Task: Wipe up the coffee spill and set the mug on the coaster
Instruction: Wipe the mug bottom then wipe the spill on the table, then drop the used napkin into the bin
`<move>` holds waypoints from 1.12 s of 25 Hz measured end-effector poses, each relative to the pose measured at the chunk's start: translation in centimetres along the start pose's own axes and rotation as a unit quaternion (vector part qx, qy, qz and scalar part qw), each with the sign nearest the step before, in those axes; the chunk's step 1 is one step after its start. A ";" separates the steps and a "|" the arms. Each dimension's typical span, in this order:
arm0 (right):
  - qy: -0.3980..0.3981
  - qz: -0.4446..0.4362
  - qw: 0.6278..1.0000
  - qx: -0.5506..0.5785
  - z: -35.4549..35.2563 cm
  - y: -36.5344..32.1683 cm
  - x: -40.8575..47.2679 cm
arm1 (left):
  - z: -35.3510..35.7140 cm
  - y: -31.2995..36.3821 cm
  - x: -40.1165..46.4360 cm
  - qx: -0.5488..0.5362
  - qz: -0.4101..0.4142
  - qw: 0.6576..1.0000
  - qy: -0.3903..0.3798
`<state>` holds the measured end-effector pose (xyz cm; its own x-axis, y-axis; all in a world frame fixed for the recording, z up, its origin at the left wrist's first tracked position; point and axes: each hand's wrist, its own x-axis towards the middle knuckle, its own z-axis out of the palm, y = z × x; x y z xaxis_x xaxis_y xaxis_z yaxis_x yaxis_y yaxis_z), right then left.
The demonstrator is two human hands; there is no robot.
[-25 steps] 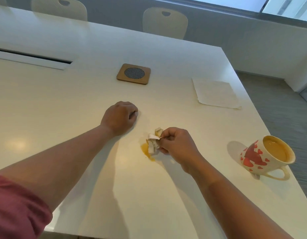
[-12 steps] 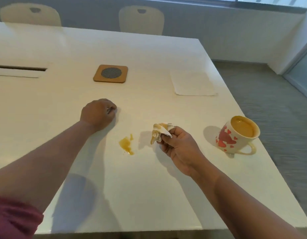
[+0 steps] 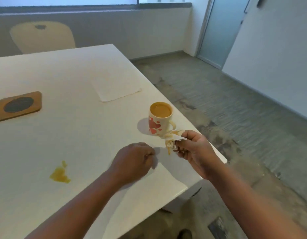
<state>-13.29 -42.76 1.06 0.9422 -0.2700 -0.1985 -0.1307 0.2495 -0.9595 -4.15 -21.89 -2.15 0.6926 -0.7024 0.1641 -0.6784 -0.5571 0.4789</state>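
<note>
A small brown coffee spill (image 3: 60, 175) lies on the white table (image 3: 80, 138), left of both hands. My right hand (image 3: 194, 151) holds a crumpled, coffee-stained tissue (image 3: 172, 141) in the air over the table's right edge, just in front of the mug. The white mug (image 3: 159, 119) with red hearts stands upright near that edge, full of coffee. My left hand (image 3: 134, 161) is a closed fist resting on the table, holding nothing. A square wooden coaster (image 3: 18, 106) with a dark round centre lies far left.
A flat white napkin (image 3: 115, 89) lies beyond the mug. A cream chair (image 3: 43, 36) stands at the table's far side. The table corner (image 3: 183, 187) ends close below my hands, with grey floor and a glass door (image 3: 221, 30) to the right.
The view has swung right. My right hand has carried the stained tissue away from the spill towards the mug. My left fist has shifted right, away from the spill.
</note>
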 end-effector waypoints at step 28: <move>0.188 0.353 0.885 -0.238 -32.7 25.3 19.3 | 14.1 13.2 21.8 0.143 0.010 0.982 -0.125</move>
<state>-8.53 -72.07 -33.63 0.4162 -0.5160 -0.7487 -0.8452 0.0841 -0.5278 -1.44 -50.81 -4.41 0.6210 -0.7813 -0.0631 -0.7571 -0.6188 0.2094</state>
